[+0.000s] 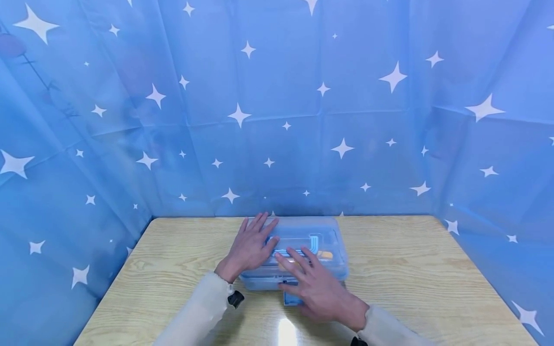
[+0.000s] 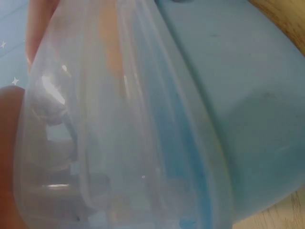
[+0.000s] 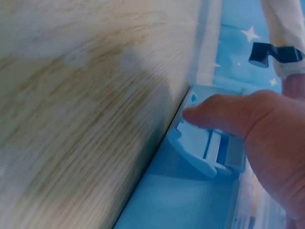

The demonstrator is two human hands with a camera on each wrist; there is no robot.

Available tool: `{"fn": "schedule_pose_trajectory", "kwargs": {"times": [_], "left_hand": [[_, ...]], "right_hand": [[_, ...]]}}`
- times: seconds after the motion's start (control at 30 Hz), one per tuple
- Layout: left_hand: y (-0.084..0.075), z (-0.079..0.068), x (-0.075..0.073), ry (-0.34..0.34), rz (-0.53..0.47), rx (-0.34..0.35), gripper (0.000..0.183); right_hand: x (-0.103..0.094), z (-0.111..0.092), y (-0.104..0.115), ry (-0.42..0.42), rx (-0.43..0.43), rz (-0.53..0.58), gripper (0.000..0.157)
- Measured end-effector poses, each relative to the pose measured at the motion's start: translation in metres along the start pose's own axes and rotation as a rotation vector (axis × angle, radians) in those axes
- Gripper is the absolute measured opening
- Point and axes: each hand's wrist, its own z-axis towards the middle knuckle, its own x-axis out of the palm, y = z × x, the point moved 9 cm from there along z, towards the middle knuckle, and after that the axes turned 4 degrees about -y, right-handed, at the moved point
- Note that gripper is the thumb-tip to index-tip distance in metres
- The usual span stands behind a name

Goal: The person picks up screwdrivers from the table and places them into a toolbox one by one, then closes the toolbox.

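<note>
A plastic storage box (image 1: 305, 226) with a light-blue body and a clear lid stands on the table. My left hand (image 1: 251, 242) rests on the lid's left part, its fingers spread toward the back. My right hand (image 1: 318, 288) is at the box's front, fingers stretched over the lid's front edge. In the right wrist view, the thumb (image 3: 214, 114) touches the blue latch (image 3: 195, 143), which tilts out from the front wall. A blue handle (image 1: 314, 242) lies flat on the lid. Something orange (image 2: 110, 38) shows blurred through the clear plastic in the left wrist view.
The box stands at the back middle of a wood-grain table (image 1: 415, 278), near its far edge. A blue curtain (image 1: 281, 86) with white stars hangs behind the table and along both sides. Dark bands (image 1: 235, 299) sit on the wrists over light sleeves.
</note>
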Motion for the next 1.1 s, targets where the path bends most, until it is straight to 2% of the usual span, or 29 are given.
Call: {"fn": "schedule_pose_trajectory", "kwargs": {"times": [0.17, 0.57, 0.87, 1.1], "left_hand": [[0.0010, -0.0010, -0.0003, -0.003, -0.005, -0.001, 0.056], [0.0021, -0.0016, 0.0005, -0.004, -0.021, -0.009, 0.057], [0.0011, -0.0008, 0.0005, -0.001, -0.013, -0.010, 0.058], [0.0011, -0.0004, 0.0004, 0.002, -0.005, -0.012, 0.059]], "right_hand": [[0.0014, 0.0017, 0.0025, -0.001, 0.004, -0.050, 0.063], [0.0005, 0.0029, 0.0050, -0.015, 0.039, -0.019, 0.081], [-0.0009, 0.0032, 0.0053, -0.012, 0.051, -0.012, 0.068], [-0.0063, 0.0029, 0.0022, -0.008, 0.060, 0.100, 0.052]]}}
